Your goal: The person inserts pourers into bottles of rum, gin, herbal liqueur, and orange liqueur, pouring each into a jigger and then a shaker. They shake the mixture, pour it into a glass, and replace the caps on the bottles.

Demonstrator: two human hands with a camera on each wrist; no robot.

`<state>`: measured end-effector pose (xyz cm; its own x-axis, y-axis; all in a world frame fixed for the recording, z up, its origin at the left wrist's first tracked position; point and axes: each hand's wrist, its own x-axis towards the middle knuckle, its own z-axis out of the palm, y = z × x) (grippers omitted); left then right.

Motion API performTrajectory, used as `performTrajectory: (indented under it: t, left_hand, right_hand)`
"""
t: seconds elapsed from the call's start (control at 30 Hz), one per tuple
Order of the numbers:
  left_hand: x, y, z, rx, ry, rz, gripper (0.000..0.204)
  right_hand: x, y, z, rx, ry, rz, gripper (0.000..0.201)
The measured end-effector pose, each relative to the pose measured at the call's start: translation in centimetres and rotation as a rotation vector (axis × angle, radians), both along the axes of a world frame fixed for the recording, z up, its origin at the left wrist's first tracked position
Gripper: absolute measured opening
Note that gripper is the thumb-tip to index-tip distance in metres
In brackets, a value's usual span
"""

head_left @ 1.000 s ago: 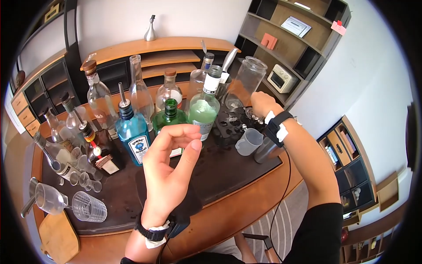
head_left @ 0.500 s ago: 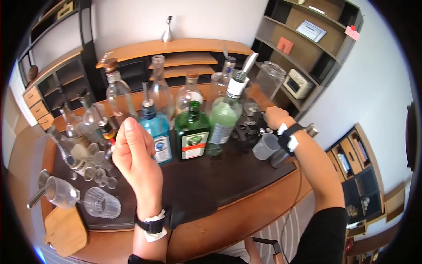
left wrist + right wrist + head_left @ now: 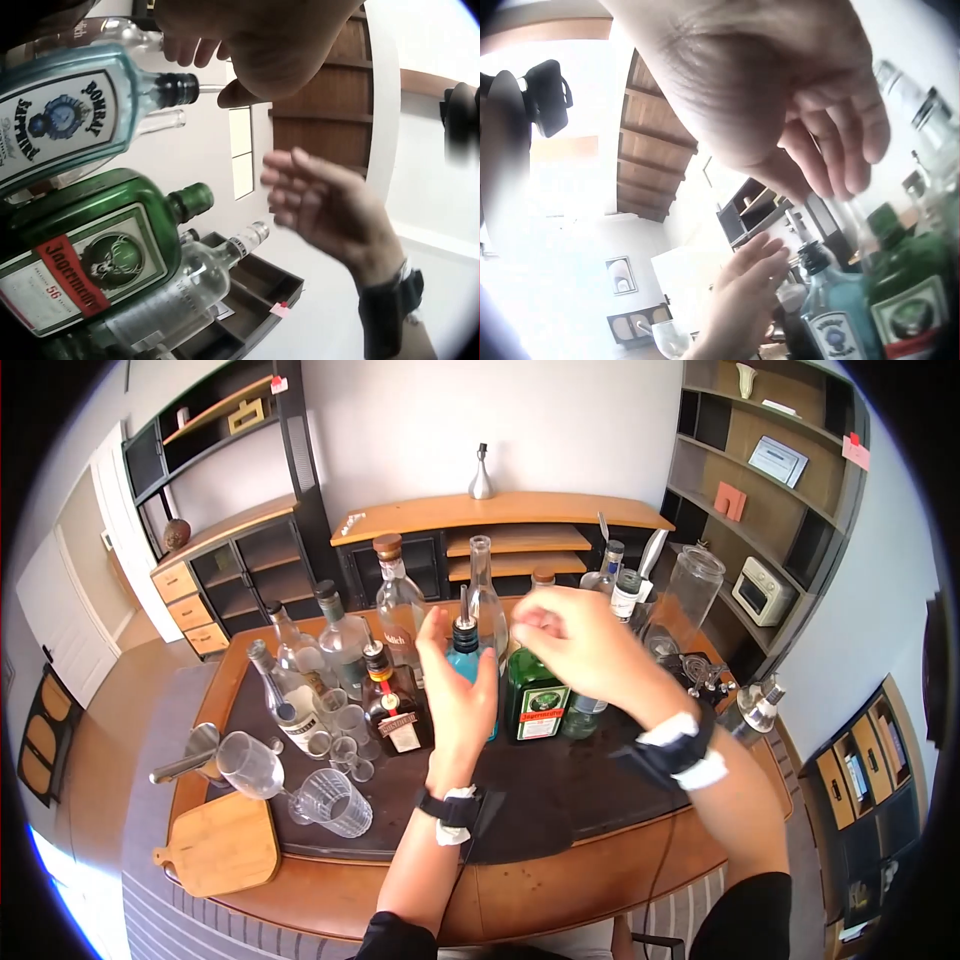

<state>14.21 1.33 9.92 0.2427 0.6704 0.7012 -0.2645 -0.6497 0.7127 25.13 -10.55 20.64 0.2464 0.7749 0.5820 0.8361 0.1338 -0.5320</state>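
Observation:
My left hand (image 3: 458, 710) is raised with its fingers and thumb apart, close by the pour spout of the blue Bombay Sapphire bottle (image 3: 67, 112). Above the green Jägermeister bottle (image 3: 540, 700) hovers my right hand (image 3: 592, 655), its fingers loosely bent and nothing seen in them. That green bottle has no cap on its neck in the left wrist view. Just behind it stands a clear bottle with a white neck band (image 3: 196, 274). To the left of the blue bottle is a dark brown bottle (image 3: 398, 710) with a pourer.
Several clear bottles and small glasses (image 3: 345, 750) crowd the left of the dark table mat (image 3: 520, 810). A ribbed tumbler (image 3: 337, 803), a wine glass (image 3: 250, 765) and a wooden board (image 3: 222, 845) lie at front left. A tall glass jar (image 3: 685, 600) and a metal shaker (image 3: 757, 705) stand at right.
The right hand has left the tools at the right and come over the green bottle. The left hand has opened from a loose curl near the blue bottle. The view has turned left.

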Motion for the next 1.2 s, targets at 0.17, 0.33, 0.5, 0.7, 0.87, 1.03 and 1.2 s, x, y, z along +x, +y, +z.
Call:
performTrajectory:
  t: [0.17,0.33,0.5,0.7,0.87,1.03,1.2]
  left_hand:
    - [1.9,2.6,-0.2,0.062,0.145,0.096,0.065]
    - [2.2,2.8,0.0,-0.111,0.343,0.156,0.033]
    - [2.0,1.9,0.6,-0.141,0.412,0.203,0.033]
    - [2.2,2.1,0.5,-0.078,0.386,0.229,0.032]
    - [2.3,2.2,0.4,-0.037,0.385,0.244,0.029]
    - [2.2,1.7,0.8,-0.023,0.398,0.310,0.028]
    - [2.2,1.5,1.3,-0.057,0.426,0.305,0.029]
  right_hand:
    - [-1.0,7.6,-1.5,-0.160,-0.104,-0.284,0.042]
    - [1.2,9.8,-0.9,-0.310,-0.128,-0.055,0.042]
    - [1.0,9.4,0.6,-0.465,0.146,0.074,0.039]
    - [1.2,9.9,0.1,-0.409,0.104,0.064,0.029]
    - [0.7,9.6,-0.1,-0.316,0.009,0.038,0.034]
    - [0.1,8.9,0.6,-0.335,0.333,-0.051,0.029]
    - [1.1,7.8,3.3,-0.197,0.155,0.088,0.019]
